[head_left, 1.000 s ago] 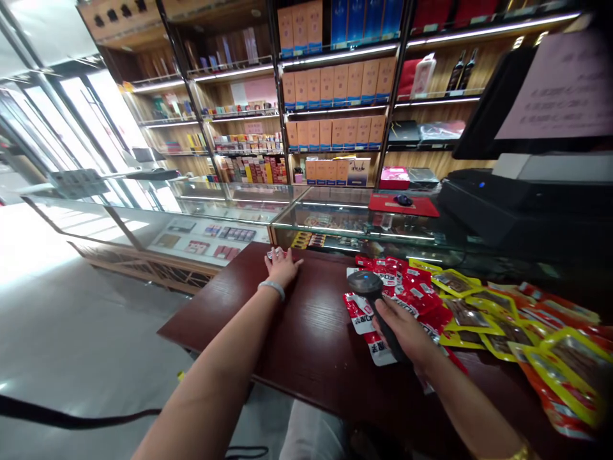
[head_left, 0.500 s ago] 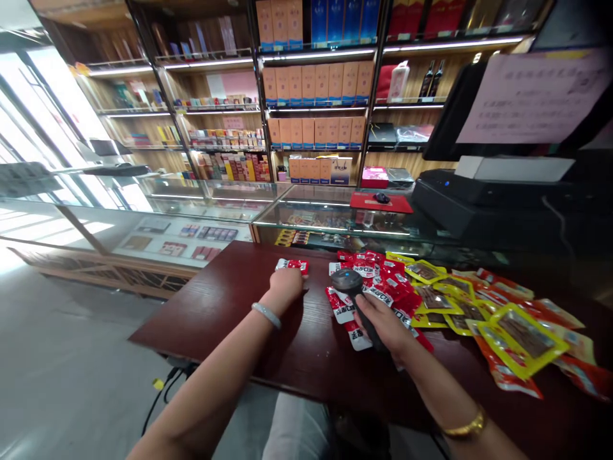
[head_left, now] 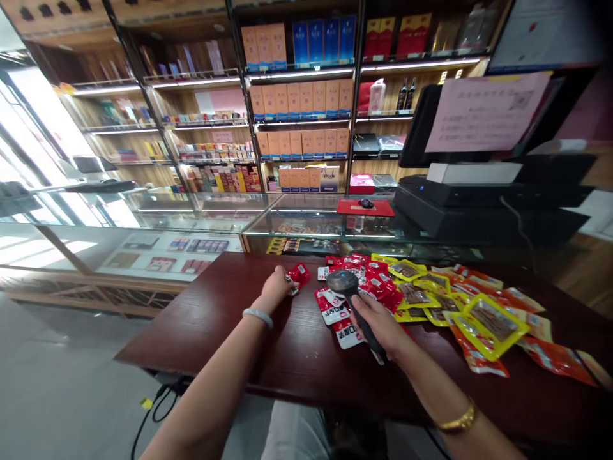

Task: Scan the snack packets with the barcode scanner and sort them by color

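Observation:
My left hand (head_left: 276, 287) is closed on a small red snack packet (head_left: 299, 275), held at the left of the pile with its red end toward the right. In my right hand (head_left: 378, 322) is a black handheld barcode scanner (head_left: 345, 281), fingers wrapped round its handle, its head pointing away from me with a small blue light on top. Under and behind the scanner lie several red and white snack packets (head_left: 335, 312). Yellow-edged packets of brown sticks (head_left: 493, 324) and orange packets (head_left: 481, 364) spread out to the right of them.
The packets lie on a dark red wooden table (head_left: 191, 338). Beyond it stand glass display counters (head_left: 201, 220), a red mat with a mouse (head_left: 366, 204), and a black checkout terminal (head_left: 460, 211). Shelves of boxes (head_left: 301, 102) line the back wall. Cables (head_left: 158, 406) hang at the table's left front.
The red packet in my left hand has turned, its red end now tilted up to the right. The scanner stays in my right hand. The whole view has shifted slightly.

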`<action>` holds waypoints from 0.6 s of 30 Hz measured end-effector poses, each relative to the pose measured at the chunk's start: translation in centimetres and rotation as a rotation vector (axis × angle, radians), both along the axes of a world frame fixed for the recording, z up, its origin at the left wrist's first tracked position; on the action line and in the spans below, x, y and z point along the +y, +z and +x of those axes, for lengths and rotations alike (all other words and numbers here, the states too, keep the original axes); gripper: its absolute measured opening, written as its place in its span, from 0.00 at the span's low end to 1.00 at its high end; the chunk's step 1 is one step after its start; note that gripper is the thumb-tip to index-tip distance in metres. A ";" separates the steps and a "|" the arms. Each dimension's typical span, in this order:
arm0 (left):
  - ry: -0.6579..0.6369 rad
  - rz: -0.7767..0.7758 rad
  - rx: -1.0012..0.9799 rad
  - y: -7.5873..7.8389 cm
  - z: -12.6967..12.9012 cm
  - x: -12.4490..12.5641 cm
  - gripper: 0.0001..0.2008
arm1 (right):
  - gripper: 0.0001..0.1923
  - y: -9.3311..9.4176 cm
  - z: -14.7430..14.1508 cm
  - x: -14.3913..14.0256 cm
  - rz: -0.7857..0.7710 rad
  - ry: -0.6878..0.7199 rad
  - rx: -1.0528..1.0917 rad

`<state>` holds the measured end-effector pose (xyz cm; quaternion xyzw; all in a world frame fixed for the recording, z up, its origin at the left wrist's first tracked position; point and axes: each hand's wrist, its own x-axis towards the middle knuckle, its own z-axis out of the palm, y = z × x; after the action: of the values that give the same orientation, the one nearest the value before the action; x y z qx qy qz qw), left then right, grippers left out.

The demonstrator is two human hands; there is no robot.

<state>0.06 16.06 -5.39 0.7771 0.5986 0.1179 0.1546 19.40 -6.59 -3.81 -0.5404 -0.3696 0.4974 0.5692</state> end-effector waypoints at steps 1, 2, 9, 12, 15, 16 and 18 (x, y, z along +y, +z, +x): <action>-0.022 -0.002 -0.078 -0.2 0.6 -0.7 0.24 | 0.27 0.0 0.1 0.0 0.016 0.000 -0.004; -0.049 0.008 -0.148 -0.4 1.2 -1.4 0.22 | 0.27 0.1 0.1 0.0 0.034 0.003 -0.006; -0.192 -0.003 -0.457 -1.4 4.6 -5.2 0.19 | 0.26 0.4 0.9 -0.4 0.089 -0.007 0.004; -0.184 -0.014 -0.502 -1.0 5.7 -5.9 0.20 | 0.26 0.4 1.6 -1.0 0.083 -0.046 0.019; -0.157 -0.069 -0.599 -0.7 7.8 -6.3 0.20 | 0.28 0.5 2.3 -1.7 0.067 -0.086 0.023; -0.165 -0.116 -0.656 -0.7 8.6 -6.4 0.20 | 0.28 0.6 2.5 -1.9 0.067 -0.100 0.024; -0.214 -0.250 -0.774 -0.9 10.1 -6.4 0.22 | 0.29 0.8 2.9 -2.3 0.067 -0.133 0.025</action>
<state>10.12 9.62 -6.33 0.7084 0.4220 0.3108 0.4728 22.27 -8.86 -3.04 -0.5381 -0.3423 0.4527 0.6232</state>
